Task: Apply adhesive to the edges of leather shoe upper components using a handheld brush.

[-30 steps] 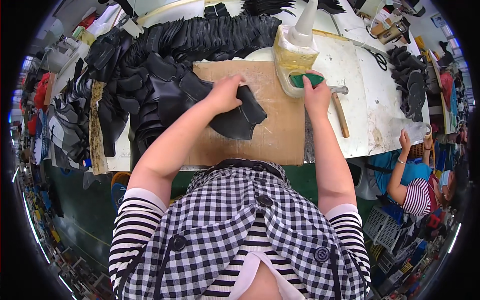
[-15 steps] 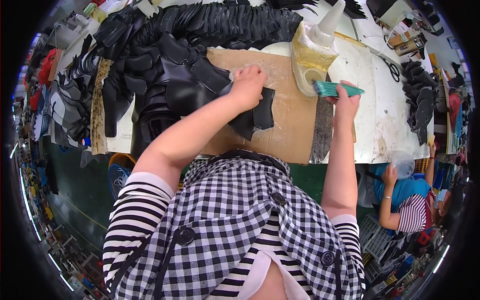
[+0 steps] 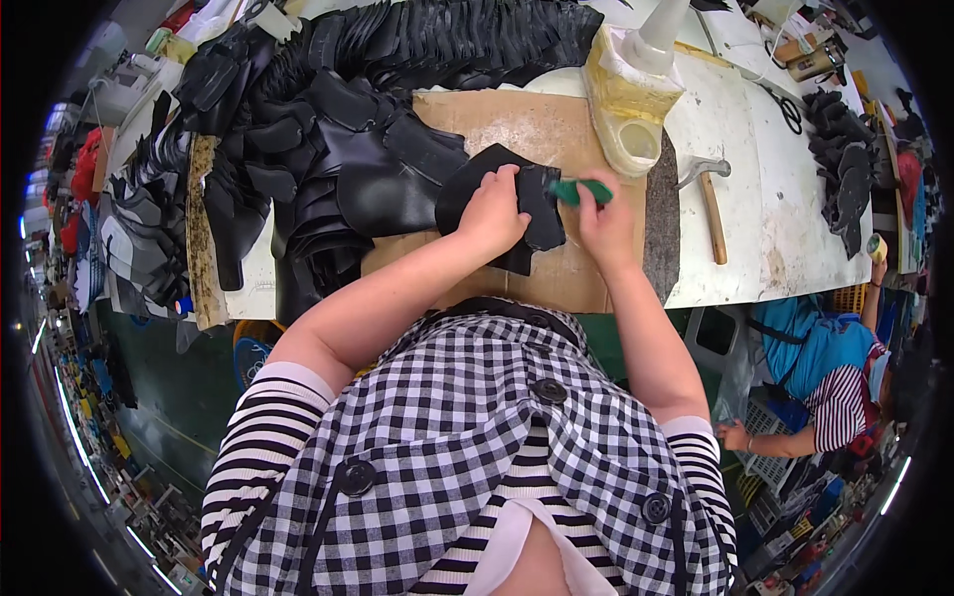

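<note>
My left hand [image 3: 495, 213] pins a black leather-like piece [image 3: 482, 164] down on a brown cardboard sheet [image 3: 437, 263], its thumb and fingertips on the surface. In my right hand [image 3: 606, 226] is a green brush [image 3: 584, 191], pinched between thumb and fingers. The brush tip, blurred by motion, meets the piece near its right edge. Just beyond that hand stands a glue-crusted yellowish pot [image 3: 628, 94] with a round opening at the front and a pale spout on top.
Stacked black cut pieces [image 3: 397, 45] fill the table's far and left side. A hammer [image 3: 713, 204] lies to the right, with scissors [image 3: 791, 115] farther off and another black pile [image 3: 840, 179] beyond. At lower right a person [image 3: 830, 387] in a striped sleeve is at work.
My right hand has brought the brush from the pot leftward onto the piece. The left hand sits slightly lower, and a larger black piece now lies flat beneath it. A hammer has come into view.
</note>
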Available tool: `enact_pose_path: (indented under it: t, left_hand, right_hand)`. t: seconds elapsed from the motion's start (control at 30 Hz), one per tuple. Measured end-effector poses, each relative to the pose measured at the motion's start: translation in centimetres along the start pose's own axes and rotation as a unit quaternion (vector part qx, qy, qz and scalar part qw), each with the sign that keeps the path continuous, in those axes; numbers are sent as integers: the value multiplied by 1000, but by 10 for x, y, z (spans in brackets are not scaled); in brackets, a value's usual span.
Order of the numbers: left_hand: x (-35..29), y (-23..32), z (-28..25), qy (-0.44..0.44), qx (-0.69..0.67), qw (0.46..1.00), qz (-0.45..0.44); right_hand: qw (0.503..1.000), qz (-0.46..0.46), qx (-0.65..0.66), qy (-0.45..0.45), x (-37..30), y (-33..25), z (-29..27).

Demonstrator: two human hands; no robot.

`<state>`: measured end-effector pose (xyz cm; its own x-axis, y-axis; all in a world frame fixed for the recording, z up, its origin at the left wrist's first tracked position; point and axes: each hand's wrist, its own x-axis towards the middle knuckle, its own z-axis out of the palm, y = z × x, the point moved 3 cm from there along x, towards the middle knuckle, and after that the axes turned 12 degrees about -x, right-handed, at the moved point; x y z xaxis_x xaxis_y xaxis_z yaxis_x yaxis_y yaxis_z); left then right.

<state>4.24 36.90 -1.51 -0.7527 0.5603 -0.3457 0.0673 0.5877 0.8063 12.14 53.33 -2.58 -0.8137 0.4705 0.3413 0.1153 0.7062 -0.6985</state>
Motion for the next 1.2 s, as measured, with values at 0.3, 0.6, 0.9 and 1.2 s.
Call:
enact_pose_path:
  t: [0.3, 0.6, 0.9, 1.2]
  left_hand:
    - [-1, 5, 3, -19, 31, 999, 11]
    - [-7, -4, 1, 0, -6, 999, 43]
    - [-11, -25, 4, 107, -226, 967, 53]
    - [26, -98, -111, 332, -286, 898, 35]
  right_hand:
    - [996, 31, 79, -36, 1, 7, 7]
    - [977, 158, 118, -83, -45, 0, -21]
    - [986, 139, 92, 12, 6, 0, 1]
    - [980, 140, 140, -24, -20, -14, -15]
